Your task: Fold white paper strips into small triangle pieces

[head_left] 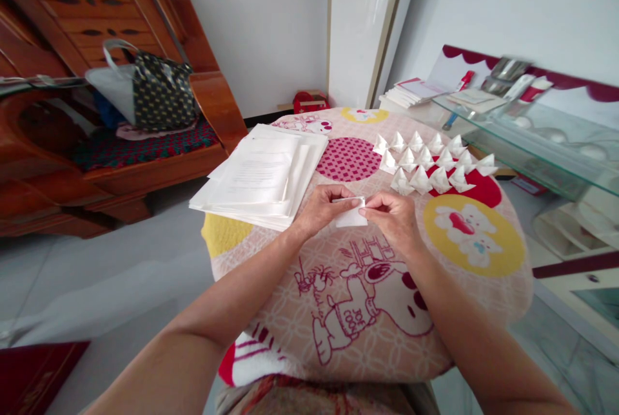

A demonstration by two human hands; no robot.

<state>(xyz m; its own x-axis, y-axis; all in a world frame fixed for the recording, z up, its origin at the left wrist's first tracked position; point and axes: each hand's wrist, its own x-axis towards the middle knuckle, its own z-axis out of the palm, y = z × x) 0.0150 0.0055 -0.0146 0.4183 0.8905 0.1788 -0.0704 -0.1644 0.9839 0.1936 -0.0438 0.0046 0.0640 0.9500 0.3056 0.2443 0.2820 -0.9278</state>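
Note:
Between my two hands is a small folded piece of white paper (352, 217), held just above the patterned tablecloth (271, 273). My left hand (323, 210) pinches its left and upper edge between thumb and fingers. At the upper right corner, my right hand (394, 214) grips it with thumb and fingertips. Beyond my right hand, several folded white paper boats (424, 158) stand in rows. A stack of white paper sheets (261, 167), some with printed text, lies to the left of my left hand.
A wooden bench (159, 151) with a dark patterned bag (162, 89) is at the left. On the right, a glass shelf (541, 144) borders the table and bears metal bowls (507, 70). A white cabinet-like appliance (362, 28) stands behind.

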